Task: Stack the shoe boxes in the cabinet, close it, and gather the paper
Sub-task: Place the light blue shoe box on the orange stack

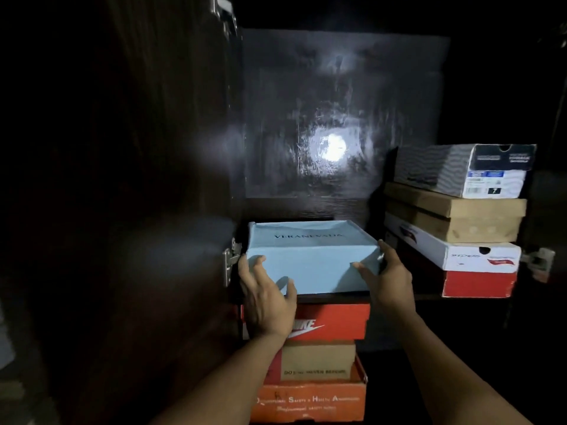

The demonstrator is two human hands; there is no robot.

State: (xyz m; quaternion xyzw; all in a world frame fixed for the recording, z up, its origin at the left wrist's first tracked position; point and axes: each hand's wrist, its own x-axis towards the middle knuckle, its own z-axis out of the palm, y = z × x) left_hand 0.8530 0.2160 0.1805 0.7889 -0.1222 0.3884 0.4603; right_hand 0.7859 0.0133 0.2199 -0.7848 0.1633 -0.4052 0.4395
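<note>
A light blue shoe box [310, 256] lies on a shelf of the dark cabinet, at its left side. My left hand [267, 299] touches the box's front left corner with spread fingers. My right hand [386, 280] touches the front right corner, fingers stretched along the front face and side. Neither hand wraps round the box. To the right on the same shelf stands a stack: a red-and-white box [478, 265] at the bottom, a brown box [454, 216] on it, a grey-and-white box [466, 170] on top. No paper shows.
Below the shelf sit a red Nike box [334, 322], a brown box [319, 360] and an orange box [310, 400]. The open cabinet door [138, 179] with metal hinges [230, 259] stands at the left. A light glares off the cabinet's glossy back wall [331, 145].
</note>
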